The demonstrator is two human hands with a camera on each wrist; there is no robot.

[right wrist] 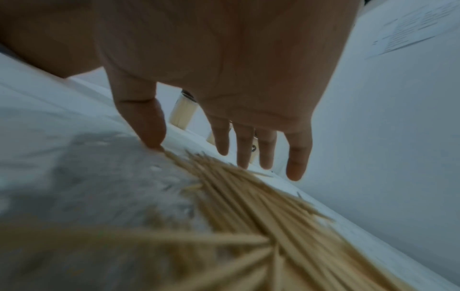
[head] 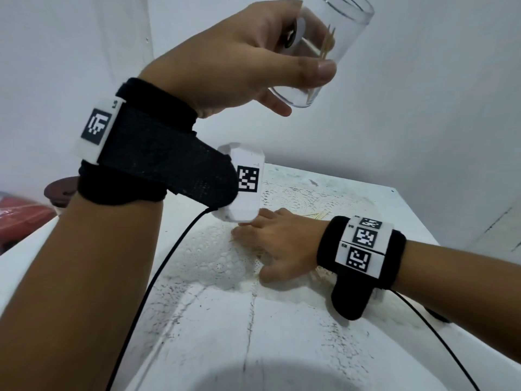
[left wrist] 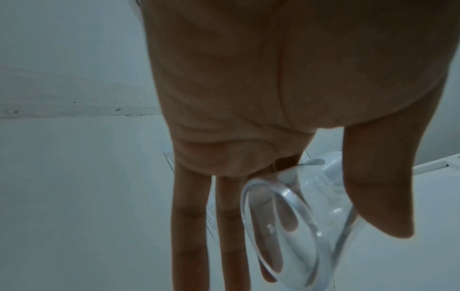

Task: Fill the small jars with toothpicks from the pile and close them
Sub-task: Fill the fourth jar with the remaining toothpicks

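My left hand [head: 307, 60] is raised high and grips a clear small jar [head: 338, 29] tilted on its side, thumb in front and fingers behind. A few toothpicks [head: 328, 43] lie inside it. The left wrist view shows the jar [left wrist: 286, 226] from its base, pinched between thumb [left wrist: 381, 196] and fingers. My right hand [head: 276, 241] lies low on the table over the toothpick pile [head: 321, 215], fingers straight and spread. In the right wrist view the hand [right wrist: 224, 155] hovers flat above the pile [right wrist: 261, 206], with the thumb tip touching its edge.
A white lace mat [head: 225, 258] covers the white table [head: 253, 334] under the pile. Behind my right fingers stands a jar packed with toothpicks [right wrist: 183, 112]. A brown lid-like object [head: 60, 190] and something red [head: 22, 218] sit at the far left. Black cables [head: 158, 272] cross the table.
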